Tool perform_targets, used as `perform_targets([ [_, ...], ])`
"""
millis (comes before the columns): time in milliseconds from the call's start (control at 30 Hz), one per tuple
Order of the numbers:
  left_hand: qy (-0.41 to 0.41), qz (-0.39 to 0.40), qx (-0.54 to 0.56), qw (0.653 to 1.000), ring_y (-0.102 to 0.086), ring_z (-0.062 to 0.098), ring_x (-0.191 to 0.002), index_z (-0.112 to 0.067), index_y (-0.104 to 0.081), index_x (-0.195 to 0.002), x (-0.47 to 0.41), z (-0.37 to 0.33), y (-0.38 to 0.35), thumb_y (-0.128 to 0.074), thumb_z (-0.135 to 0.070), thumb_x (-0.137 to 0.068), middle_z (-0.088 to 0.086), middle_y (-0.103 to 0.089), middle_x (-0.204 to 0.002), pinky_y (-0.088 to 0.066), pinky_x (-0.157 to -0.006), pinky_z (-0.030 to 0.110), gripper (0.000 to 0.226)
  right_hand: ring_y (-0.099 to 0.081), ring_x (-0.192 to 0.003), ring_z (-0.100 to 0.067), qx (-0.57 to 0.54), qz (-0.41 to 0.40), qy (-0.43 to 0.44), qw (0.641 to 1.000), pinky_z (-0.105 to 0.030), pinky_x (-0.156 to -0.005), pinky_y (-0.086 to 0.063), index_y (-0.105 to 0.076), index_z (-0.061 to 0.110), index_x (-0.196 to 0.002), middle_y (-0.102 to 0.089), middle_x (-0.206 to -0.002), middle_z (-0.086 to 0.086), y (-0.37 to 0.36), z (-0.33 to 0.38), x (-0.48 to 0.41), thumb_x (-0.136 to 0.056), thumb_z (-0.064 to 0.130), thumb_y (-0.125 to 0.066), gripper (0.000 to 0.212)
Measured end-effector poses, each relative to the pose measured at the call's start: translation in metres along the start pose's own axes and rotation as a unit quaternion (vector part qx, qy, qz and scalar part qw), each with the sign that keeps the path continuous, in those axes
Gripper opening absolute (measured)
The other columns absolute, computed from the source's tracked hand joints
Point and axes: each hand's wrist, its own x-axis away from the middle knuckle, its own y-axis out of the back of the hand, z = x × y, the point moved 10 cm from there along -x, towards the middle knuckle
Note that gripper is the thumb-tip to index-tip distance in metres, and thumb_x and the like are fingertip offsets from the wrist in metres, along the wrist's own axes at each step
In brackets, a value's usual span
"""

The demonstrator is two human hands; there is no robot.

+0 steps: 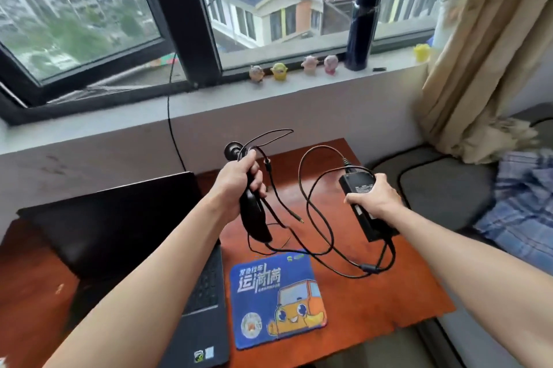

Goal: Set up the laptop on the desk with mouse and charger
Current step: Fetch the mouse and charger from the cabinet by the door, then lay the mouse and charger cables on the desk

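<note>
A black rectangular charger brick (357,185) is gripped by the right hand (374,198). A black oval mouse (256,219) is gripped by the left hand (239,185).

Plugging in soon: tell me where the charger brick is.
Head view: the charger brick is gripped in the right hand, above the desk's right side, beyond the mouse pad.

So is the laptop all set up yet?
Partly. The laptop sits open on the desk, with the mouse pad beside it. The left hand grips the mouse and the right hand the charger brick, cables tangled. Still left: placing the mouse, plugging in.
</note>
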Motion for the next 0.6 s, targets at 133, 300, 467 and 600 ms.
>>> perform_targets([
  [133,0.01,-0.009,0.022,1.0,-0.042,0.021,-0.035,-0.016,-0.033,-0.062,-0.049,0.02,0.013,-0.036,-0.034,-0.102,0.0,-0.032,-0.038,-0.039,-0.055,0.032,0.044,-0.061,-0.101,-0.032,0.024,0.025,-0.013,0.999,-0.037,-0.08,-0.049,-0.035,0.024,-0.108,-0.061,-0.109,-0.007,-0.031,0.006,-0.039,-0.036,0.061,-0.073,0.09],
  [300,0.025,-0.011,0.054,0.998,-0.04,0.021,-0.037,-0.017,-0.033,-0.061,-0.122,0.03,0.036,-0.039,-0.037,-0.101,0.001,-0.03,-0.039,-0.042,-0.053,0.031,0.045,-0.063,-0.098,-0.031,0.075,0.051,-0.014,0.996,-0.035,-0.079,-0.051,-0.037,0.023,-0.116,-0.063,-0.107,-0.008,-0.066,0.013,-0.095,-0.043,0.058,-0.074,0.09],
  [467,0.056,-0.042,0.046,0.996,-0.041,0.021,-0.036,-0.017,-0.032,-0.061,-0.167,0.051,0.052,-0.038,-0.037,-0.101,0.001,-0.031,-0.038,-0.042,-0.053,0.03,0.046,-0.061,-0.106,-0.034,0.134,0.074,0.008,0.988,-0.037,-0.081,-0.049,-0.034,0.018,-0.125,-0.061,-0.115,-0.013,-0.1,0.023,-0.139,-0.051,0.052,-0.078,0.093],
  [600,0.068,-0.111,0.059,0.99,-0.041,0.021,-0.038,-0.015,-0.035,-0.063,-0.183,0.071,0.082,-0.039,-0.033,-0.102,0.002,-0.034,-0.038,-0.041,-0.055,0.033,0.043,-0.056,-0.112,-0.035,0.175,0.099,0.063,0.978,-0.039,-0.085,-0.047,-0.034,0.016,-0.132,-0.055,-0.122,-0.015,-0.13,0.05,-0.174,-0.053,0.049,-0.08,0.097],
])
